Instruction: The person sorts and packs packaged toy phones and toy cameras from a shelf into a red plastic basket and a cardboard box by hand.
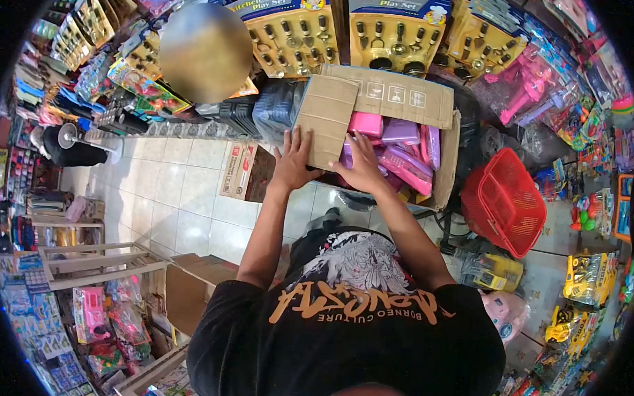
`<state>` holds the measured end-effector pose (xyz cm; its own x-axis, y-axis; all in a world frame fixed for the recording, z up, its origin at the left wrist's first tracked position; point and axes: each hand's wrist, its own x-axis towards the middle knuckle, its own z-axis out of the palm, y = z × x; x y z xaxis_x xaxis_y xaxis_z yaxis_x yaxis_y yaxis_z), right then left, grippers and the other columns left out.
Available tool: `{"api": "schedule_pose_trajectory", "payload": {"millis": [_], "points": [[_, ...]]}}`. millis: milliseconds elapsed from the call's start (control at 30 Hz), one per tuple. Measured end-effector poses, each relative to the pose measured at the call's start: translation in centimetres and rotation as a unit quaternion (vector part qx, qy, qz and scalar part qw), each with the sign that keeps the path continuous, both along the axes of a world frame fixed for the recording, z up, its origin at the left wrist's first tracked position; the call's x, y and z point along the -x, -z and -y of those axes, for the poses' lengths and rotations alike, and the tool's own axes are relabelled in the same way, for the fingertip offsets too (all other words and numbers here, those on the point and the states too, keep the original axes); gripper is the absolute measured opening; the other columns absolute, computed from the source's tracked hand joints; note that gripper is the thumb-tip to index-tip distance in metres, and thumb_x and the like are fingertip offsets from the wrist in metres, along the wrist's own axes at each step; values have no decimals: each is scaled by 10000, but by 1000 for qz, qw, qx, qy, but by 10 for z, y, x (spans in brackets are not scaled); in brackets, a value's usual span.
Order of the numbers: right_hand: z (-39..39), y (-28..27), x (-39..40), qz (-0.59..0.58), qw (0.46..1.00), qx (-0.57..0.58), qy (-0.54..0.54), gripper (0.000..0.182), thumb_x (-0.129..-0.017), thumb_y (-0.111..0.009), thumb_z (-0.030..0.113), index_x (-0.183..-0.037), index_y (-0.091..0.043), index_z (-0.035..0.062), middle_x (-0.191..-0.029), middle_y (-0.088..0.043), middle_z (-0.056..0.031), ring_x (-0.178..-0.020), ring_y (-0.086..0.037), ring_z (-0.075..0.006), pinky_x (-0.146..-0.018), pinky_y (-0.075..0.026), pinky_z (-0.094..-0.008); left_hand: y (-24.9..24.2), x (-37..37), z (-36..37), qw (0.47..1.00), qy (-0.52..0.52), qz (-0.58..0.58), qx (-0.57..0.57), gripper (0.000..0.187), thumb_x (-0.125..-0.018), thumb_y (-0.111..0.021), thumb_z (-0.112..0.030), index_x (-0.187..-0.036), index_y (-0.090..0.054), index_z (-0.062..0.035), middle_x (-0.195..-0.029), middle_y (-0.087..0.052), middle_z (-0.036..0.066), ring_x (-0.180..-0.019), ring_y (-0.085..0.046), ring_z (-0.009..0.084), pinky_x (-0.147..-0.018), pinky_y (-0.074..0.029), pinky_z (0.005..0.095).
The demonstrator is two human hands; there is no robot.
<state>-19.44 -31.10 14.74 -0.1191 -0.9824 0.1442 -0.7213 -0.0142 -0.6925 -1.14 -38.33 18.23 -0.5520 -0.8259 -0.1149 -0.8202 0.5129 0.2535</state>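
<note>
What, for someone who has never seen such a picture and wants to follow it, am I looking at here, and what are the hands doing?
There is no machine here, only a person with two bare hands. The single picture comes from a camera worn on the head, looking forward and down, so the arms reach up from the black shirt.

The left hand lies spread on a flap of an open cardboard box. The right hand reaches over the opening, by the pink and purple items inside. Neither hand clearly grips anything. What supports the box is hidden.

Beyond it hang Kitchen Play Set packs; a red basket sits to the right, and tiled floor shows to the left.
</note>
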Motion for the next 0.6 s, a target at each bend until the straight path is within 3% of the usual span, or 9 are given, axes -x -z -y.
{"api": "schedule_pose_trajectory", "payload": {"millis": [67,167,200,233,267,333,467,533,600], "points": [[7,2,-4,-41,998,-37,12,828,-788,-616,472,-1372,-257,8,-1408,-231,-269,-1308,-210,-425,-1065,-201,-486,10,-5,3,997,18,-69,38,977,-637,-745,-366,-1428,-205,-175,-1482,-140,170,-1351,-137,409,-1005,-201,643],[5,7,-5,72,995,17,72,786,-846,-568,442,-1377,-215,-19,-1394,-271,-252,-1306,-253,-366,-1070,-213,-429,7,-17,9,989,14,-150,4,849,-703,-688,-278,-1417,-241,-165,-1452,-211,201,-1327,-210,415,-1017,-216,608],[3,11,-4,98,991,-4,94,705,-867,-552,407,-1369,-264,4,-1402,-272,-235,-1313,-253,-347,-1070,-214,-419,8,-21,13,978,7,-208,-17,799,-725,-663,-276,-1407,-266,-153,-1432,-259,210,-1318,-244,407,-1021,-232,589],[0,16,0,82,993,-16,84,667,-870,-554,388,-1362,-293,21,-1408,-270,-225,-1316,-252,-340,-1073,-210,-415,9,-27,16,945,10,-324,-48,631,-823,-585,-257,-1376,-326,-98,-1387,-345,218,-1291,-332,351,-1035,-275,486],[-4,16,2,68,994,-30,75,630,-874,-555,370,-1356,-321,37,-1415,-267,-214,-1320,-250,-334,-1076,-207,-412,17,-36,23,944,10,-325,-58,631,-823,-585,-257,-1376,-326,-98,-1387,-345,218,-1291,-332,351,-1035,-275,486],[-9,14,4,76,994,-25,75,599,-871,-567,347,-1344,-350,51,-1422,-260,-207,-1319,-256,-331,-1077,-207,-410,39,-52,36,816,-108,-464,-328,503,-911,-496,-277,-1328,-379,-22,-1348,-405,183,-1246,-390,262,-1012,-322,384],[-14,-17,10,92,993,-57,57,568,-850,-614,293,-1320,-392,63,-1430,-255,-207,-1315,-280,-316,-1067,-238,-398,34,-47,28,721,-268,-590,-247,562,-947,-433,-357,-1314,-352,61,-1316,-422,137,-1199,-416,213,-1008,-325,334],[-13,-18,30,95,992,-40,76,577,-832,-635,305,-1295,-410,45,-1391,-310,-217,-1272,-333,-332,-1035,-286,-398,78,-58,38,528,-312,-713,-340,546,-934,-435,-389,-1315,-368,-5,-1282,-455,117,-1163,-462,239,-982,-363,377],[-5,-41,51,199,969,-87,121,567,-809,-660,305,-1258,-442,37,-1314,-409,-221,-1181,-435,-334,-967,-369,-406,76,-61,33,438,-320,-754,-372,527,-933,-413,-411,-1328,-362,-66,-1296,-456,91,-1172,-458,244,-975,-367,403]]}}
